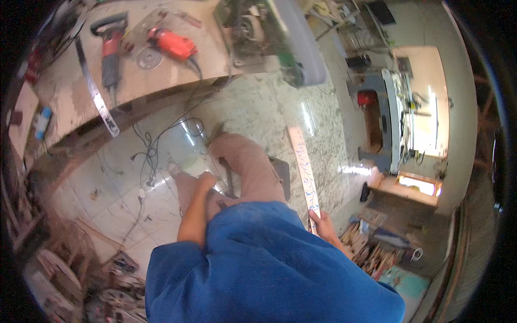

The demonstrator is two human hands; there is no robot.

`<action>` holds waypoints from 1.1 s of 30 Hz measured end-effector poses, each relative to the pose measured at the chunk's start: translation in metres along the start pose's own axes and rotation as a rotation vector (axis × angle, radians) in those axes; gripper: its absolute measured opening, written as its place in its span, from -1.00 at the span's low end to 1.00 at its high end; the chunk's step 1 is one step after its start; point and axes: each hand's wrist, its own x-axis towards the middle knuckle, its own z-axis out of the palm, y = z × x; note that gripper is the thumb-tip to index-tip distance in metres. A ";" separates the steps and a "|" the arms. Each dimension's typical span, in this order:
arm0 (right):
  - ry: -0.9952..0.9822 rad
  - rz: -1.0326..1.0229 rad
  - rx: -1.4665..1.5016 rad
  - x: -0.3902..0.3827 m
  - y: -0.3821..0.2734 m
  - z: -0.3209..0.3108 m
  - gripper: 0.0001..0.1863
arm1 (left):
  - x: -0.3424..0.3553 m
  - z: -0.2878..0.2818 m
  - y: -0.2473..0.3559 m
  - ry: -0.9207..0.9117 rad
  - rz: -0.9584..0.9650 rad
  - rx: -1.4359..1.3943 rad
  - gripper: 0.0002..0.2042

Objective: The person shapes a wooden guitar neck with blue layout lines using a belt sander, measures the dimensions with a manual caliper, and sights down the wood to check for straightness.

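Note:
My right hand (322,224) grips the near end of a long, narrow wooden board (305,175) with blue marks along its face. The board points away from me over the floor, to the right of my legs. My left hand (207,181) is held in front of my left thigh with its fingers curled closed. Nothing shows sticking out of it, though the picture is slightly blurred there. On the workbench ahead lie a red angle grinder (175,45), a red and black power tool (111,54) and a round disc (149,58).
A green belt machine (269,37) stands on the bench (59,102), its belt end jutting past the edge. A metal strip (97,97) overhangs the bench. Black cables (148,156) trail over the tiled floor. Scrap wood (371,258) lies at right, machine parts (116,299) at lower left.

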 end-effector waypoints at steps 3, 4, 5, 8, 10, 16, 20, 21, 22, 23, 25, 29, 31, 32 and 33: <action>0.028 -0.004 0.008 0.036 -0.018 -0.002 -0.57 | 0.033 0.045 0.002 0.030 -0.093 -0.094 -0.41; 0.035 -0.028 -0.008 0.061 -0.010 -0.013 -0.57 | 0.053 0.065 0.001 0.045 -0.131 -0.170 -0.38; 0.042 -0.050 -0.017 0.086 -0.006 -0.019 -0.57 | 0.072 0.082 0.002 0.060 -0.168 -0.239 -0.35; 0.009 -0.158 -0.340 0.160 -0.053 -0.042 -0.56 | 0.099 0.094 0.038 0.046 -0.140 -0.389 -0.27; -0.044 -0.235 -0.527 0.216 -0.060 -0.091 -0.56 | 0.126 0.137 0.049 -0.023 -0.254 -0.569 -0.16; -0.034 -0.084 -0.278 0.272 -0.103 -0.128 -0.60 | 0.171 0.245 0.091 -0.221 -0.411 -0.787 -0.20; -0.030 -0.048 -0.407 0.269 -0.101 -0.136 -0.64 | 0.184 0.264 0.083 -0.280 -0.372 -0.727 -0.20; -0.037 -0.076 -0.437 0.267 -0.102 -0.129 -0.65 | 0.193 0.269 0.082 -0.290 -0.349 -0.710 -0.20; -0.001 -0.192 -0.390 0.288 -0.084 -0.142 -0.65 | 0.203 0.271 0.078 -0.297 -0.320 -0.699 -0.19; 0.017 -0.153 -0.352 0.290 -0.080 -0.137 -0.65 | 0.213 0.273 0.069 -0.312 -0.285 -0.667 -0.19; 0.052 -0.077 -0.277 0.271 -0.104 -0.113 -0.65 | 0.232 0.269 0.051 -0.363 -0.197 -0.611 -0.17; 0.158 -0.183 -0.144 0.300 -0.066 -0.114 -0.62 | 0.267 0.219 -0.018 -0.353 -0.047 -0.462 -0.13; 0.210 -0.277 -0.162 0.300 -0.081 -0.084 -0.62 | 0.268 0.190 -0.037 0.086 -0.174 -0.396 -0.18; 0.233 -0.329 -0.119 0.305 -0.075 -0.081 -0.63 | 0.269 0.170 -0.036 0.052 -0.187 -0.339 -0.26; 0.257 -0.378 -0.080 0.310 -0.060 -0.089 -0.63 | 0.259 0.157 -0.033 -0.010 -0.208 -0.281 -0.34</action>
